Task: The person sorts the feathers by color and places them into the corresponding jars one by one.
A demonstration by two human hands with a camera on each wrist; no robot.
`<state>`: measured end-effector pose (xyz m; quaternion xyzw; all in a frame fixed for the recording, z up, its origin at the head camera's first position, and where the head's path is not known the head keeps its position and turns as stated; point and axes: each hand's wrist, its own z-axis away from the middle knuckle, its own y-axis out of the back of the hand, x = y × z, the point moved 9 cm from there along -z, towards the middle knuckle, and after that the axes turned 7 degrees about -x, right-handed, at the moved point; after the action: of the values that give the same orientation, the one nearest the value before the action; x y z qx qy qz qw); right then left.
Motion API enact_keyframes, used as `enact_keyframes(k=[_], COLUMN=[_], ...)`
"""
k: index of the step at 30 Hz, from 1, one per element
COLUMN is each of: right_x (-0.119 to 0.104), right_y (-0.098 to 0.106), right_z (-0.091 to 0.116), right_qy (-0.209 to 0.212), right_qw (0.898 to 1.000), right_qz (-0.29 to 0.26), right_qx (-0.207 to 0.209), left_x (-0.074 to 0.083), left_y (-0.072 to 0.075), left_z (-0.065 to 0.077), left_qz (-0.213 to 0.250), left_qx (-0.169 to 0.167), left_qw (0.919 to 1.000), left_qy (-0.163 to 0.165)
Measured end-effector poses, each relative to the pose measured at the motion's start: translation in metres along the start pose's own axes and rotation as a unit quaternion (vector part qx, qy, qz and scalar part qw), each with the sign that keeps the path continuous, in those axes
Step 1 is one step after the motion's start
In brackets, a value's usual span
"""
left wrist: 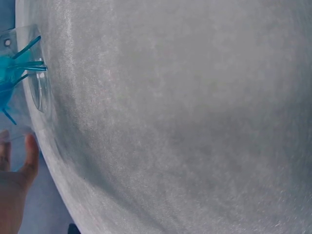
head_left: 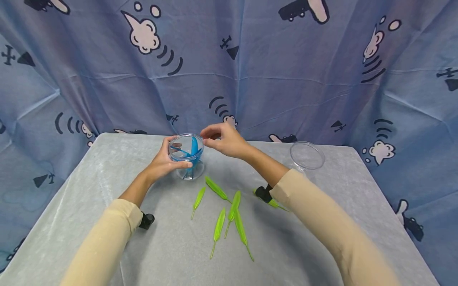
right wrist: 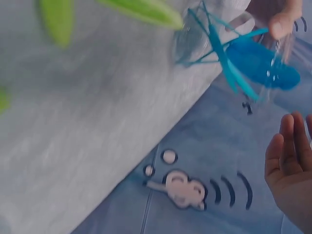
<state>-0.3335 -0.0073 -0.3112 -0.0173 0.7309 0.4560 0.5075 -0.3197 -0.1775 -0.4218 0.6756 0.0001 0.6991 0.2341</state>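
Observation:
Blue feathers (head_left: 194, 147) stand inside a clear footed cup (head_left: 198, 171) near the back of the table. My left hand (head_left: 161, 163) grips this cup from the left, thumb across its front and fingers behind. In the right wrist view, thin blue quills (right wrist: 200, 62) angle down toward its foot. Just right of the rim hovers my right hand (head_left: 227, 141), fingers loosely bent and apart, with nothing showing between them. Several bright green feathers (head_left: 219, 226) lie on the table in front of the cup, some overlapping.
A second clear round vessel (head_left: 311, 168) stands at the back right, partly behind the right forearm. One green feather (head_left: 274, 203) lies under the right wrist camera. Behind the pale grey table (head_left: 171, 246) hangs a blue patterned curtain (head_left: 200, 59).

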Motion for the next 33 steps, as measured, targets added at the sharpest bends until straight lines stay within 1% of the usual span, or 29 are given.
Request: enact_keyframes(k=[5, 11, 15, 18, 23, 27, 30, 33], right_x=[0.009, 0.026, 0.041, 0.058, 0.096, 0.124, 0.141, 0.153], right_y=[0.029, 0.070, 0.097, 0.113, 0.127, 0.135, 0.140, 0.140], right_z=[0.028, 0.075, 0.106, 0.129, 0.165, 0.192, 0.207, 0.216], right_qy=[-0.011, -0.037, -0.055, -0.086, -0.158, -0.192, -0.192, -0.169], right_qw=[1.000, 0.997, 0.995, 0.991, 0.981, 0.974, 0.971, 0.972], right_qz=[0.019, 0.063, 0.083, 0.086, 0.084, 0.066, 0.049, 0.032], right_qx=[0.000, -0.005, 0.018, 0.045, 0.077, 0.103, 0.135, 0.163], left_x=[0.000, -0.002, -0.003, -0.004, -0.005, -0.006, -0.004, -0.001], left_y=[0.000, 0.000, 0.002, 0.002, 0.002, 0.000, 0.001, 0.002], left_z=[0.001, 0.000, -0.001, -0.002, 0.001, 0.001, 0.000, -0.001], left_qz=[-0.006, -0.011, -0.011, -0.014, -0.021, -0.022, -0.022, -0.022], left_qx=[0.000, -0.004, -0.005, -0.005, 0.000, 0.001, 0.006, 0.007], left_qw=[1.0000, 0.9999, 0.9999, 0.9999, 0.9997, 0.9996, 0.9996, 0.9996], left_qy=[0.000, 0.002, 0.004, 0.002, -0.008, -0.016, -0.018, -0.018])
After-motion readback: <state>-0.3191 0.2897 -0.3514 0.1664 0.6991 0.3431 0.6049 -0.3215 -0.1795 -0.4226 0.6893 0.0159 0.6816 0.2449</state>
